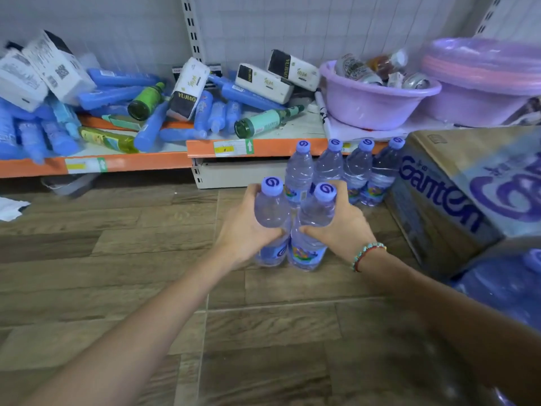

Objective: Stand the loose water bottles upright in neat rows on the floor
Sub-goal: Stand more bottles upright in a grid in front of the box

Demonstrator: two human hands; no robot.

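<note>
i see two bare arms reaching forward over a wood-pattern floor (117,259). my left hand (244,230) wraps its fingers (254,189) round the shoulder of one clear water bottle with a purple cap, the left bottle (270,218). my right hand (341,227), with a beaded bracelet (367,254) at the wrist, curls round a second one, the right bottle (311,230). both bottles are upright and touching each other, their bases on or just above the floor; i cannot tell which. just behind them a back row of four bottles (345,171) stands upright against the base of an orange-edged shelf (263,148), next to a cardboard box (456,189) on the right. i judge the step to be starting a second row. to do it well, i would keep both bottles vertical, set them flat, and line their caps up with the caps behind, close to the back row without knocking it, then let go gently so neither topples.
</note>
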